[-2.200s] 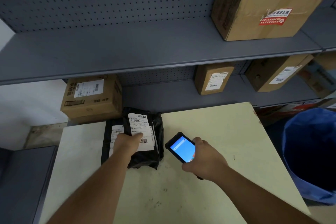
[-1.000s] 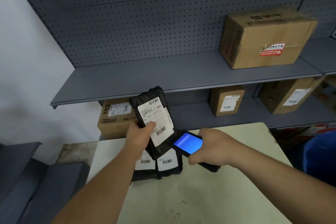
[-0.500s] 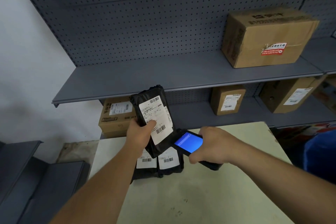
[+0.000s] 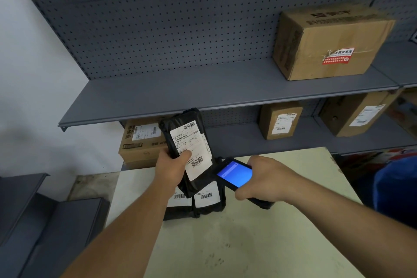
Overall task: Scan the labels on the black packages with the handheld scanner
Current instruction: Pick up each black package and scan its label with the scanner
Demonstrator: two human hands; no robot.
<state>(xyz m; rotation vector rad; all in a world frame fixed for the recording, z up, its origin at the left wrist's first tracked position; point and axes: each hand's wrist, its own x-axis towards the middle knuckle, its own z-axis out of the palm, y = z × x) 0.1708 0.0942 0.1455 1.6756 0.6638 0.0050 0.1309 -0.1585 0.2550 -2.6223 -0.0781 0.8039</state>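
My left hand [image 4: 172, 165] holds a black package [image 4: 180, 128] upright above the table, its white barcode label [image 4: 191, 149] facing me, thumb on the label. My right hand [image 4: 266, 178] grips the handheld scanner [image 4: 234, 174], its blue screen lit, its front end almost touching the held package's lower right edge. Two more black packages [image 4: 207, 198] with white labels lie side by side on the cream table [image 4: 237, 244], below the raised one and partly hidden by it.
Grey shelves [image 4: 203, 95] with a pegboard back stand behind the table. Brown cartons sit on them: a large one [image 4: 329, 40] upper right, smaller ones [image 4: 279, 119] below, one [image 4: 140, 142] behind the held package. A blue bin [image 4: 397, 183] is at the right.
Since 2.2 s ago my left hand lifted the top package off the pile and tilted it upright. The scanner moved in close to it. The view tilted upward. Little has moved in the last half second.
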